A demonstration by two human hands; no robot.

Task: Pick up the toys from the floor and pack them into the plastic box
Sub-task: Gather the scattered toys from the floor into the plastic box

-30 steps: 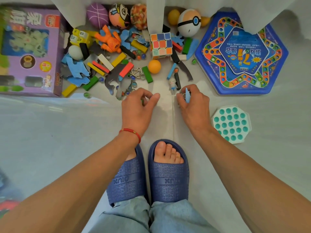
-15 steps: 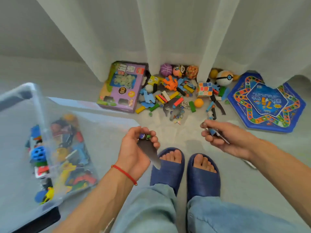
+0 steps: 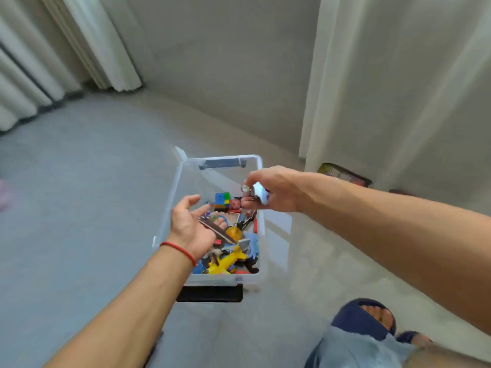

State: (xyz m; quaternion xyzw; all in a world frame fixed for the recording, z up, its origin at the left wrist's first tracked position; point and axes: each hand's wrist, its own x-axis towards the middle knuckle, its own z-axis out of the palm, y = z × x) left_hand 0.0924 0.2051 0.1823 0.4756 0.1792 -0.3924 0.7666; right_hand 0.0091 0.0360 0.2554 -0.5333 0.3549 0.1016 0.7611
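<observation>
A clear plastic box [image 3: 170,200] stands on the floor, holding several coloured toys, among them a yellow figure [image 3: 225,261] and an orange ball [image 3: 233,231]. My left hand [image 3: 192,227] is over the box's left side, palm up and fingers spread, with a dark flat puzzle piece [image 3: 216,229] sliding off the palm toward the toys. My right hand [image 3: 271,189] hovers above the box's right side, fingers curled round small toys: a metal ring piece [image 3: 245,189] and a light blue piece [image 3: 261,196].
White curtains [image 3: 372,88] hang at the right and at the far left. A purple toy carton [image 3: 345,175] peeks out below the right curtain. My foot in a blue slipper [image 3: 364,314] is at the lower right. Grey floor surrounds the box.
I have turned left from the toy pile to the box. Both hands moved over the box. My left hand has opened and its dark piece is slipping out.
</observation>
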